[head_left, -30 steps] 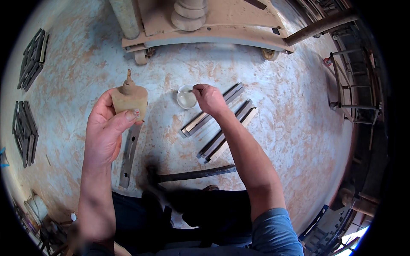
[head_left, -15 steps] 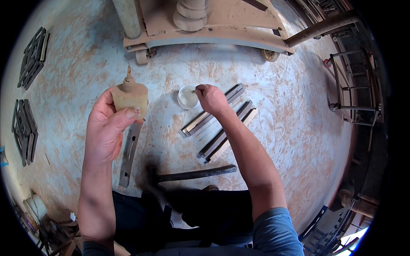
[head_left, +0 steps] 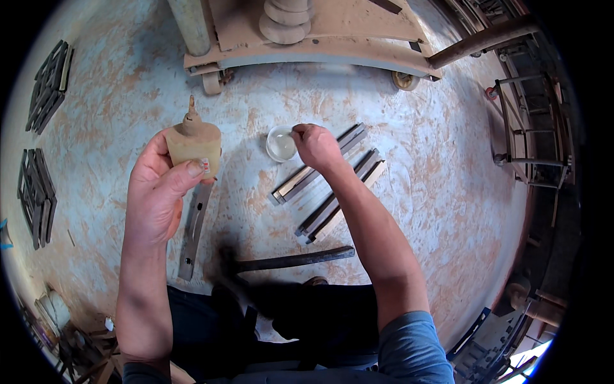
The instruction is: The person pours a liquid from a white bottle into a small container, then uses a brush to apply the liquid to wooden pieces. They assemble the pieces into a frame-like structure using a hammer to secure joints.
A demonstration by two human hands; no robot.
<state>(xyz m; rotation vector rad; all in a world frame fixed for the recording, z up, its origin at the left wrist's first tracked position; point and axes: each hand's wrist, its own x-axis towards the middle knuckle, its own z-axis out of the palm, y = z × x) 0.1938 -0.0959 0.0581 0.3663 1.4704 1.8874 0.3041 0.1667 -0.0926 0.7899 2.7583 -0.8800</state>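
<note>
While two dark slatted frames (head_left: 42, 201) at the far left look already put together, other parts seem to lie separate. Next, the left hand (head_left: 153, 192) is wrapped around a yellowish squeeze bottle (head_left: 195, 146), held upright above the floor (head_left: 441, 185), its spout touching nothing. Below it lies a slotted bar (head_left: 190, 246), apparently not yet joined to anything. Further right, a clear cup (head_left: 279, 146) seems to contain some liquid, so whatever is drawn from it appears unfinished. At its rim, the right hand (head_left: 320, 147) has its fingers pinched together; whether they grip something thin, I cannot tell. Two groups of dark and pale strips (head_left: 327, 208) lie slantwise beside that forearm, partly covered by it. Bottle and hand hide the bar's upper end, and blur swallows the left end of a dark handle (head_left: 294, 260) nearer the body.
</note>
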